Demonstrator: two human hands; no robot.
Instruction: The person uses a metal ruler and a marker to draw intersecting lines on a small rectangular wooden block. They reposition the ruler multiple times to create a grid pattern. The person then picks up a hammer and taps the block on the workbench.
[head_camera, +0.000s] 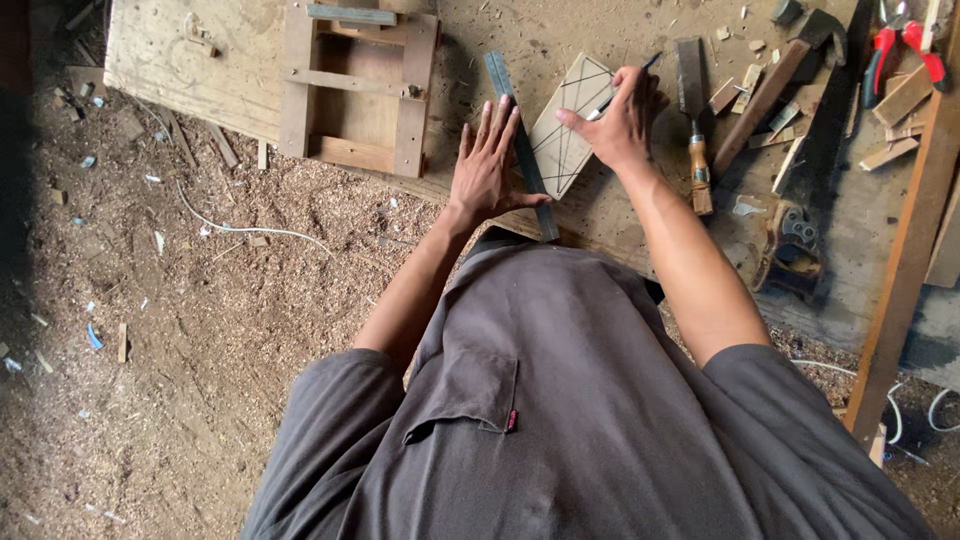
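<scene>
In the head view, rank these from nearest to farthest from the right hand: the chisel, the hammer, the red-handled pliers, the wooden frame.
From the right hand, which holds a pencil:
1. chisel, just beside it, away from the other hand.
2. hammer, beyond the chisel.
3. wooden frame, past the left hand, and red-handled pliers, top corner: too close to call.

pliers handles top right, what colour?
Red with black trim, in the head view: pliers lying at the bench's far right.

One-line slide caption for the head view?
Left hand pins a ruler on a lined wood piece; right hand marks with a pencil.
</scene>
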